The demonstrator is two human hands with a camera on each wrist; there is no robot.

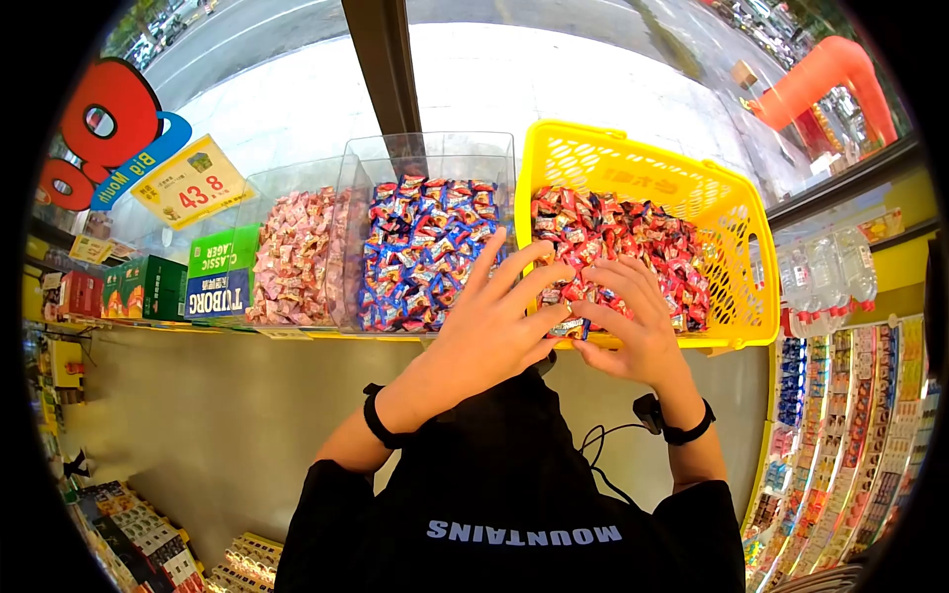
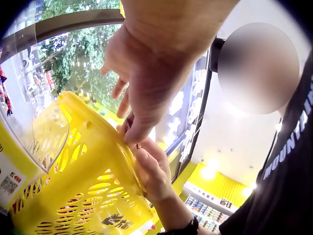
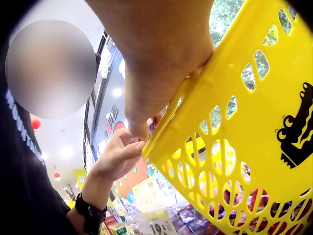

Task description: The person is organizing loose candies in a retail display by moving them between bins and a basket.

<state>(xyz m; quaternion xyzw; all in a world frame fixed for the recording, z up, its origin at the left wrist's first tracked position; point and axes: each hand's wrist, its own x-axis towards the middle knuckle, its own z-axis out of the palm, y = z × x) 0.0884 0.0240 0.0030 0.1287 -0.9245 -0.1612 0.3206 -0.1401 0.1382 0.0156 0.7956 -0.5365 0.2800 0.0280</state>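
A yellow basket point(image 1: 736, 212) point(image 2: 93, 161) point(image 3: 230, 98) holds many red wrapped candies point(image 1: 613, 222). Over its near rim, my left hand point(image 1: 499, 321) point(image 2: 151, 83) and right hand point(image 1: 638, 326) point(image 3: 161, 73) meet at the fingertips. Between them is a small dark-wrapped candy point(image 1: 570, 328) point(image 2: 129, 122) point(image 3: 152, 125), pinched by thumb and fingers of both hands. The other left fingers spread above the red candies, and the right fingers lie bent over them. The palms partly hide the candy in both wrist views.
Left of the basket stand clear bins of blue-and-red candies point(image 1: 430, 252) and pink candies point(image 1: 297, 257), then a green Tuborg box point(image 1: 222, 272). A window frame point(image 1: 381, 69) rises behind. Bottles point(image 1: 825, 272) and stocked shelves point(image 1: 840, 425) are at the right.
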